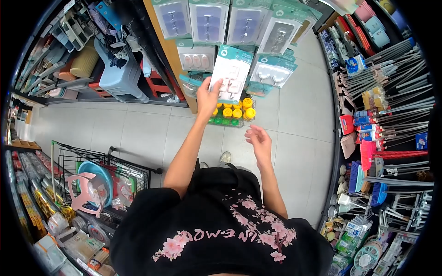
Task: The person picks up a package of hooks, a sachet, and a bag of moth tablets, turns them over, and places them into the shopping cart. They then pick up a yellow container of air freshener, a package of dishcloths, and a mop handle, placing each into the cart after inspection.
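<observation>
My left hand (208, 95) is closed on the left edge of a wall hook pack (235, 64), a white card with a teal top and several pale hooks under clear plastic. The thumb lies across its front. Around it hang other hook packs (273, 72) on the display, with larger ones (208, 22) in a row above. Lower and to the right, my right hand (260, 143) is held in the air, fingers loosely bent and apart, with nothing in it.
Yellow-capped bottles (237, 112) stand in a wire basket at the display's foot. A black shopping cart (146, 171) at left holds a blue basin (107, 177) and a pink stool (86, 191). Shelves with blue stools (119, 73) line the left; brushes (378, 193) and poles line the right.
</observation>
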The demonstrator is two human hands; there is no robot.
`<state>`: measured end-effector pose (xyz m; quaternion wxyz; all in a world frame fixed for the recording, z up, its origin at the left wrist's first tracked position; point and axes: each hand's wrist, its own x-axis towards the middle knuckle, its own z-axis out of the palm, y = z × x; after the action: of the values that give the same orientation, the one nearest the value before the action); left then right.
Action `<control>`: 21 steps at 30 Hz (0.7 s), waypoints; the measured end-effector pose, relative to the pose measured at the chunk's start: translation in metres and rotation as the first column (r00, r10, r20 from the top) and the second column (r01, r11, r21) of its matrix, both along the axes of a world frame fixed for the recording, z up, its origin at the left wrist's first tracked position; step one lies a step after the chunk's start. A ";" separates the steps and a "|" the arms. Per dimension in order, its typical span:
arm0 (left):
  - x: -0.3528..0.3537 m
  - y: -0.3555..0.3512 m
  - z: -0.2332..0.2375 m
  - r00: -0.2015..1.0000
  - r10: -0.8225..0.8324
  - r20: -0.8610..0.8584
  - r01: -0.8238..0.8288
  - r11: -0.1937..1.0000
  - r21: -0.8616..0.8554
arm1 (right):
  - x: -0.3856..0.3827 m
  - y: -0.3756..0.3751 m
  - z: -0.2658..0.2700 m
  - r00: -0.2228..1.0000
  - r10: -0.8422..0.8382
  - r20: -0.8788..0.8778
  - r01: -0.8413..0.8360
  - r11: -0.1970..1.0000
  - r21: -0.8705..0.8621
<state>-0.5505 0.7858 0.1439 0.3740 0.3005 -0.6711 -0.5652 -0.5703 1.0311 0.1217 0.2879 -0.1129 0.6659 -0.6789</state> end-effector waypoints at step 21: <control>0.159 0.056 0.090 0.955 -0.172 -0.242 0.271 0.834 0.480 | 0.007 -0.046 0.115 0.964 0.251 -0.089 -0.265 0.942 -0.207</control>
<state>-0.3918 0.8417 0.2336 0.2751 0.2533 -0.4901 -0.7873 -0.5631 0.9848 0.2365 0.3396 -0.2506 0.5759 -0.7001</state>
